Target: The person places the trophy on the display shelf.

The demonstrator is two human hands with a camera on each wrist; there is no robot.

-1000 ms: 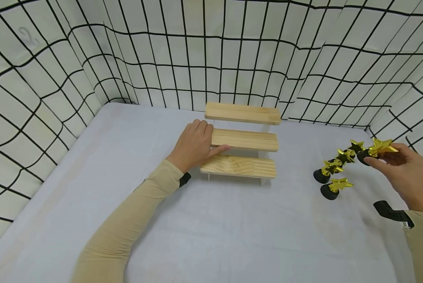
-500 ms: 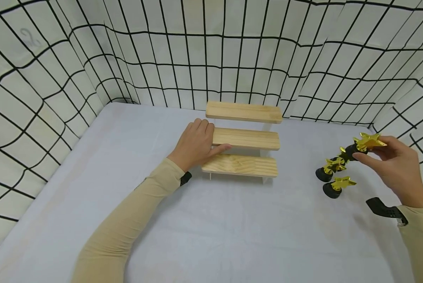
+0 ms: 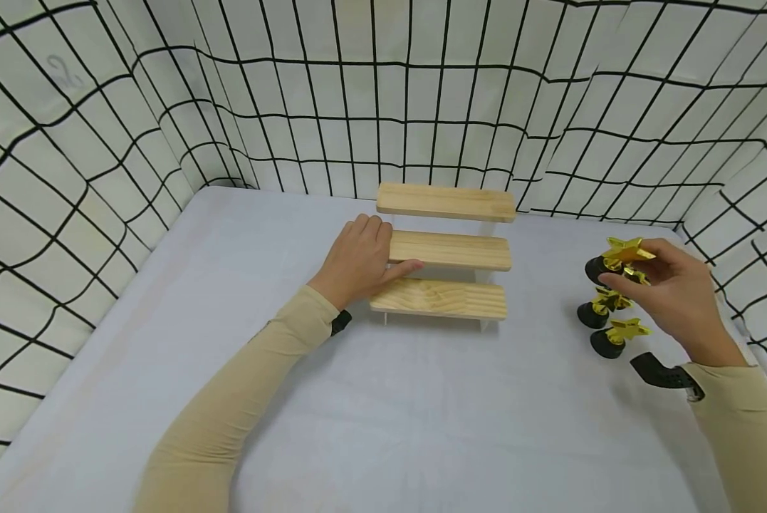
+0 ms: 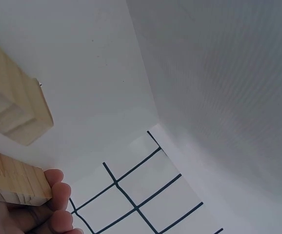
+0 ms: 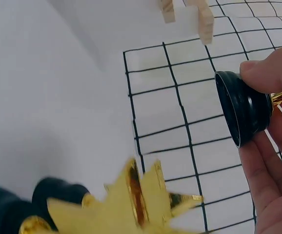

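A three-step wooden display stand stands at the middle back, with a top board (image 3: 446, 201), a middle board (image 3: 454, 251) and a bottom board (image 3: 439, 298). My left hand (image 3: 356, 260) grips the left end of the middle board; its fingertips (image 4: 60, 197) curl around that board in the left wrist view. On the right, my right hand (image 3: 681, 303) holds a gold star trophy (image 3: 627, 249) by thumb and fingers, off the table. Its black base (image 5: 246, 107) is tilted in the right wrist view. More star trophies lie beneath, including the nearest one (image 3: 607, 343), partly overlapping in view.
The stand and trophies are on a white-covered table (image 3: 415, 413). A black wire grid (image 3: 357, 92) in front of white panels encloses the back and both sides. In the right wrist view a gold star (image 5: 131, 204) lies close below the hand.
My right hand has carried its star trophy leftward, over the others. The left hand stays on the middle board.
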